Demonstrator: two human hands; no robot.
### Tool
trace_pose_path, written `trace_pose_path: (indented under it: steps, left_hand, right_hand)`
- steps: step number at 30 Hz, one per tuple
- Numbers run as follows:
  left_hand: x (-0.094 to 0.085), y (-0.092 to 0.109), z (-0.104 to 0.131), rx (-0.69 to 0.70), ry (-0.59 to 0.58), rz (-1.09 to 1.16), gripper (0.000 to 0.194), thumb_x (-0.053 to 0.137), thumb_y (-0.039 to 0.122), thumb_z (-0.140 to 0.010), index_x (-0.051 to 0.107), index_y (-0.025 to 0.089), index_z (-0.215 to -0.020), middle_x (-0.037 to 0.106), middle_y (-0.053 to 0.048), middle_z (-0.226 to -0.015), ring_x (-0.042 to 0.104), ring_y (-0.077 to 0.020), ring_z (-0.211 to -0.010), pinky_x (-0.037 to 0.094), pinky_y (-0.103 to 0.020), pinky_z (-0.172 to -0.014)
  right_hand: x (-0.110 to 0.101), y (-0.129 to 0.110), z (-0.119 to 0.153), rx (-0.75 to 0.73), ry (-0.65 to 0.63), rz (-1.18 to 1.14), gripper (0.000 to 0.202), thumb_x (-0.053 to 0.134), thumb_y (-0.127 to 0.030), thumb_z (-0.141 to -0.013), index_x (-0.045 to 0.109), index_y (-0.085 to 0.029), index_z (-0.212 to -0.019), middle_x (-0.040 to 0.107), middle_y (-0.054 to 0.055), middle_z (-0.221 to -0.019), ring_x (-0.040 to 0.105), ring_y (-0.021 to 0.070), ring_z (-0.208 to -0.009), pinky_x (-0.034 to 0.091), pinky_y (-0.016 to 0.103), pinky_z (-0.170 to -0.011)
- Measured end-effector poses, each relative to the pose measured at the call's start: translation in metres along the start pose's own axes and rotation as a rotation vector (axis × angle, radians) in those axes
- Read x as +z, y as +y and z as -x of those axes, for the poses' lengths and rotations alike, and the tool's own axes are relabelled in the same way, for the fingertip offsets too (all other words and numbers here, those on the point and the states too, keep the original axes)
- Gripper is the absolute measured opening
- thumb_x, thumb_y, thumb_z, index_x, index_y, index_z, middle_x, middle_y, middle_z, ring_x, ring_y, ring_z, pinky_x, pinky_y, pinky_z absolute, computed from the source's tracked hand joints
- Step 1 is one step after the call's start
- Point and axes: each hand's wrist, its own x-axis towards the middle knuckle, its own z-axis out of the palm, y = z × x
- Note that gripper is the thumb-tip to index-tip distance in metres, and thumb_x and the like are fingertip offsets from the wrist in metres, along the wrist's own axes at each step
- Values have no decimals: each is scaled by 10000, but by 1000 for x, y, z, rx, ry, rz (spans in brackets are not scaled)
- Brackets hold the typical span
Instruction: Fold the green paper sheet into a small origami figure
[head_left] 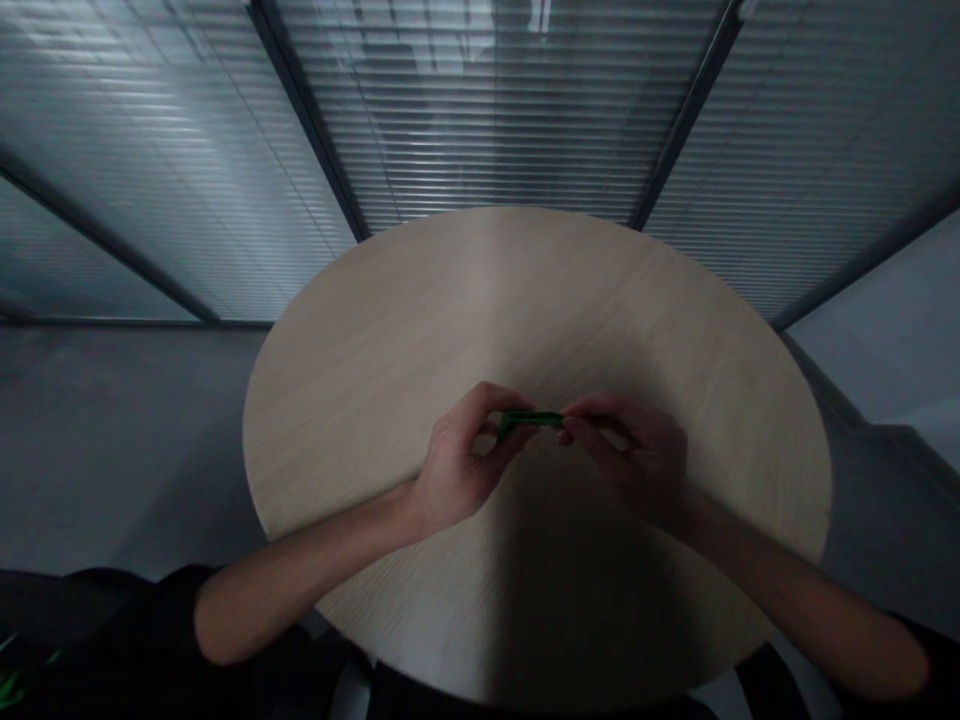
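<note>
A small, flat green piece (pixel 531 418), which looks like folded paper, is held between both hands over the middle of the table. My left hand (pixel 469 455) pinches its left end between thumb and fingers. At its right end, my right hand (pixel 634 450) grips it with thumb and fingertips. The fingers hide parts of both ends, and the dim light makes its exact shape hard to read.
Under my hands is a round, light wooden table (pixel 360 370). Behind it stand glass panels with blinds (pixel 495 130) in dark frames. Grey floor (pixel 135 430) shows at the left. A shadow falls across the table's near right part.
</note>
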Motion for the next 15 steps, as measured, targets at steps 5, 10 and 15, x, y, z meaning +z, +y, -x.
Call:
trace_pose_path:
  steps: [5,10,15]
  left_hand:
    - [-2,1,-1,43,15,-23,92,679,146,-978,648,173,-1060,697,-55,-952,692,-128,-768,586,-225,-618]
    - [-2,1,-1,34,9,-36,62,679,156,-983,655,172,-1038,688,-53,-921,692,-130,-737,572,-225,-586]
    - [-2,0,0,40,17,-19,67,674,162,-985,656,173,-1049,692,-59,-934,687,-127,-722,587,-234,-594]
  right_hand:
    - [0,0,1,-48,-5,52,30,713,-216,-964,732,-239,-960,789,-28,-760,770,142,-656,628,221,-649]
    - [0,1,2,-53,-13,68,26,717,-247,-967,739,-244,-981,800,-23,-790,774,148,-670,638,236,-667]
    - [0,1,1,-40,-26,68,59,723,-273,-962,764,-238,-986,817,-4,-829,786,162,-695,650,250,-681]
